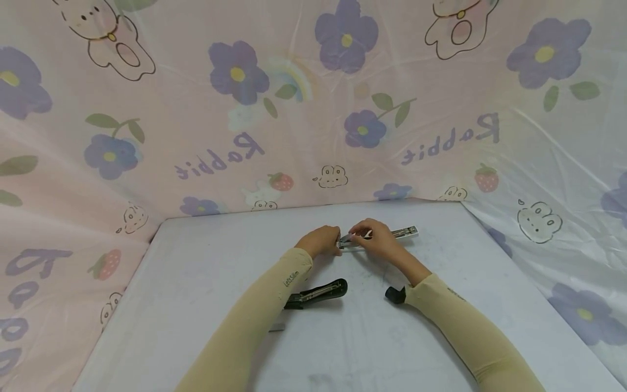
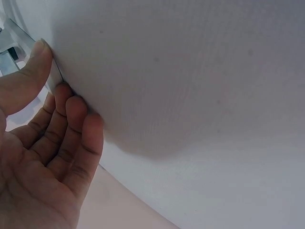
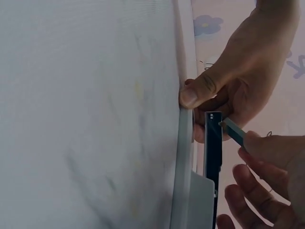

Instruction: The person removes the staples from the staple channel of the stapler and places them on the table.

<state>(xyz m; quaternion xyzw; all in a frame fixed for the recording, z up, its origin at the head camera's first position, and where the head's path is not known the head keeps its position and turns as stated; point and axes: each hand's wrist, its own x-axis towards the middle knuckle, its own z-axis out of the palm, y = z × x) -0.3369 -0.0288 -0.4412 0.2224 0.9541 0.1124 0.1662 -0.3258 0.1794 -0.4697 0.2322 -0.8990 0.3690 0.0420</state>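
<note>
A white stapler (image 1: 409, 232) lies opened out near the back of the table. My left hand (image 1: 320, 240) grips its left end, thumb on one side and fingertips on the other; the stapler's pale edge (image 2: 56, 71) shows between them in the left wrist view. My right hand (image 1: 377, 239) pinches a short grey strip of staples (image 3: 234, 132) between thumb and index finger. One end of that strip meets the tip of the stapler's dark magazine (image 3: 213, 143). The other fingers of my right hand are loosely bent. Part of the stapler is hidden behind my hands.
Nearer me, an opened black stapler (image 1: 320, 292) lies partly behind my left sleeve (image 1: 264, 305). A small grey bar (image 1: 276, 327) shows beside that sleeve. At my right cuff is a small black object (image 1: 394, 294). A printed cloth (image 1: 303, 120) hangs behind the white table (image 1: 196, 272).
</note>
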